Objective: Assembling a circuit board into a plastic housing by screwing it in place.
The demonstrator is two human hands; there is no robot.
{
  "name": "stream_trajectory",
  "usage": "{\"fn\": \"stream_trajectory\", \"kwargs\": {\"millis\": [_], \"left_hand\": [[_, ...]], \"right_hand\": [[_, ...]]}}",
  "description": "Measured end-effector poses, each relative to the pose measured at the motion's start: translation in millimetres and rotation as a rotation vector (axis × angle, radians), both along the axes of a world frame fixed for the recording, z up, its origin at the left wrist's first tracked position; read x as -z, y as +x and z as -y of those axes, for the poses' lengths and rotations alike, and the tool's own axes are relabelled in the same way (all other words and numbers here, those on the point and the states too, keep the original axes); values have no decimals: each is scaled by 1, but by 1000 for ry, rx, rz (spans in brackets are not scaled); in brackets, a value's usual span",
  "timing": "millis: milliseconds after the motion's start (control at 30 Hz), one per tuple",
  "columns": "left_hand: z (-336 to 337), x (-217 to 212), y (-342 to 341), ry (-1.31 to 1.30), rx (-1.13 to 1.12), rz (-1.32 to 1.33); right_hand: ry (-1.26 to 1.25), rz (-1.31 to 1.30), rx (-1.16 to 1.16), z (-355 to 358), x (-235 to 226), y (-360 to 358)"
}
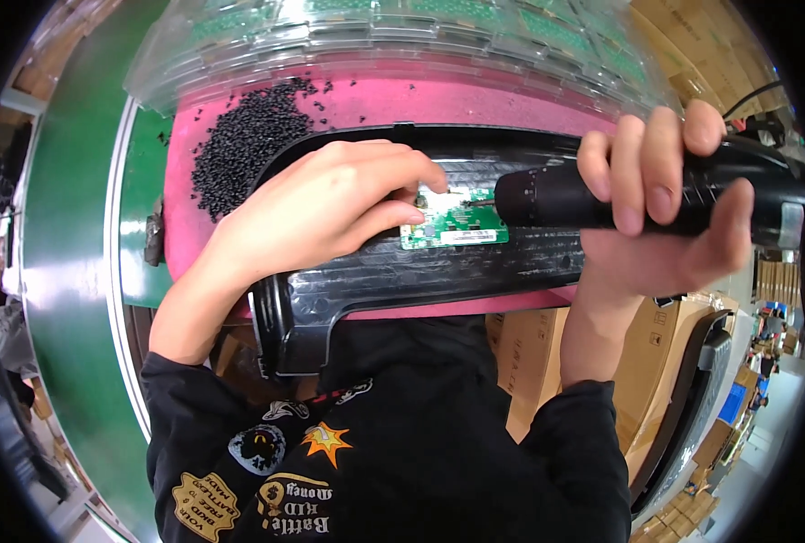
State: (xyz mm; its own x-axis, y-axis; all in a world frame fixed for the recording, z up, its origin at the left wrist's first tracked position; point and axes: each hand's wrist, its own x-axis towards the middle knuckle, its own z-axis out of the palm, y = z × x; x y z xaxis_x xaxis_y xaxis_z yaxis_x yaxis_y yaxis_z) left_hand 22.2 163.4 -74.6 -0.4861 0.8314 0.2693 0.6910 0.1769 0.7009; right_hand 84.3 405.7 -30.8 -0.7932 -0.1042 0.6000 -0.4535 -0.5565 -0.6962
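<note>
A green circuit board [457,223] with a white label strip lies inside a long black plastic housing [375,281]. My left hand [330,195] reaches over the housing from the left, its thumb and index finger closed about the board's left end. In my right hand [656,199] is a black electric screwdriver [552,195], lying almost level and pointing left. Its thin bit comes down at the middle of the board; whether a screw sits under the tip is too small to tell. My right fingers wrap over the tool's body, with the thumb raised.
Tiny black screws [248,136] are heaped on the pink mat [181,199] left of the housing. Clear plastic trays [393,45] with green boards stand along the back. A green surface [76,271] runs down the left; cardboard boxes [533,362] stand below at the right.
</note>
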Motion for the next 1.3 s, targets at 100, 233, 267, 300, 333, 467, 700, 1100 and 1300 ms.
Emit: {"fn": "stream_trajectory", "kwargs": {"millis": [100,233,267,300,333,467,700,1100,1300], "left_hand": [[2,2,0,54,25,28],[1,-1,0,122,66,-4],[1,0,0,131,62,-15],[1,0,-1,132,63,-14],[1,0,-2,130,65,-23],[0,0,3,94,-4,159],[5,0,1,-25,-44,86],[5,2,2,-76,-47,-188],[5,-2,4,-130,-71,-222]], "right_hand": [[39,-85,-136,3,-3,-6],[41,-132,-123,18,-6,-2],[42,-132,-122,21,-6,-2],[5,-128,-130,24,-6,-2],[-32,-125,-137,28,-6,-2],[-173,-112,-154,35,-7,0],[284,18,277,3,5,-9],[355,76,311,3,7,-9],[311,53,304,4,12,-12]]}}
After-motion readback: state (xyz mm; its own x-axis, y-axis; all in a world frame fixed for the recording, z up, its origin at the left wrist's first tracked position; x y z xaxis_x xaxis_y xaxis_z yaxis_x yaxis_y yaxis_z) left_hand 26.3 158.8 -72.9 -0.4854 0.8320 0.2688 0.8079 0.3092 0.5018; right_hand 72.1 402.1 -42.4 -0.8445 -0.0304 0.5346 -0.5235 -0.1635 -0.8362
